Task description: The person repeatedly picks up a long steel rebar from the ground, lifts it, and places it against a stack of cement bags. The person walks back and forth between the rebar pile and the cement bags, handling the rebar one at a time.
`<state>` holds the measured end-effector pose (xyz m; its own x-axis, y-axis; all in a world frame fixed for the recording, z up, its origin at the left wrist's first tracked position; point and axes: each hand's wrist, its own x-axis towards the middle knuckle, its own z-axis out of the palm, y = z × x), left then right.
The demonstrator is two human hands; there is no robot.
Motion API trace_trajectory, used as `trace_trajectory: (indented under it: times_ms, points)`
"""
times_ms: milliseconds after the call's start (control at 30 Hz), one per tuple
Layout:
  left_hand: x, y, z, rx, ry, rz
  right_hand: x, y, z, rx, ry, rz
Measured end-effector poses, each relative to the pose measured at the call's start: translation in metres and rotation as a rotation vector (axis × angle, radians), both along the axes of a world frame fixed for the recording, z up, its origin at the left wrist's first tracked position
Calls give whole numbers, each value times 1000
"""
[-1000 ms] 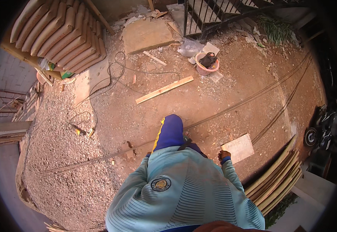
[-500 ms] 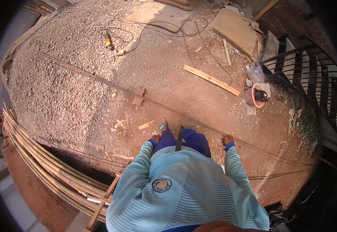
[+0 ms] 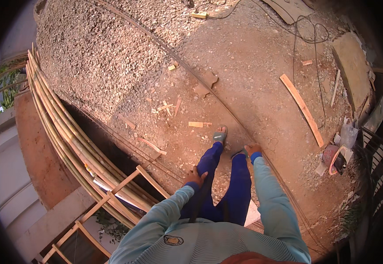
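Your one fisheye view looked steeply down from your head, with your shirt [image 3: 217,241] close at the lower edge and the ground [image 3: 257,99] farther off.

The shirt [image 3: 220,240] is pale blue with thin dark stripes and a dark-ringed, gold-centred badge [image 3: 173,240]; its cuffs [image 3: 256,156] are deep blue. The trousers [image 3: 237,187] are indigo, the left sandal [image 3: 219,136] grey. The ground [image 3: 266,114] is reddish-brown, the long plank [image 3: 302,109] tan, the bamboo poles [image 3: 73,138] yellowish-brown.
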<state>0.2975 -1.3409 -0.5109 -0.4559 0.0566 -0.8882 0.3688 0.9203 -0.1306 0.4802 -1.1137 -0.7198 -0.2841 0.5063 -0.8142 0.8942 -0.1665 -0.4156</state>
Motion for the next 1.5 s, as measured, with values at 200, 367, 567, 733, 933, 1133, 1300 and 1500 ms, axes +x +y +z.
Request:
trace_trajectory:
  times_ms: [200, 367, 567, 733, 933, 1133, 1300, 1500]
  points:
    - [17, -4, 0, 11, 139, 4, -66, 23, -51, 11, -205, 353]
    - [21, -20, 0, 30, 170, 65, -95, 23, -105, 207, -245, 620]
    - [16, -26, 0, 46, 145, 141, -107, 19, -167, 394, -186, 688]
    - [16, -25, -1, 39, 177, 157, -109, 16, -193, 391, -146, 697]
    - [13, -25, -4, 79, 190, 129, -104, 7, -207, 449, -87, 624]
    - [13, -25, -4, 40, 187, 116, -100, 4, -198, 383, 32, 522]
    - [16, -29, -7, 59, 153, 96, -83, 0, -141, 293, 93, 406]
    - [22, -39, -19, 75, 127, 15, -56, -14, -39, 260, 269, 125]
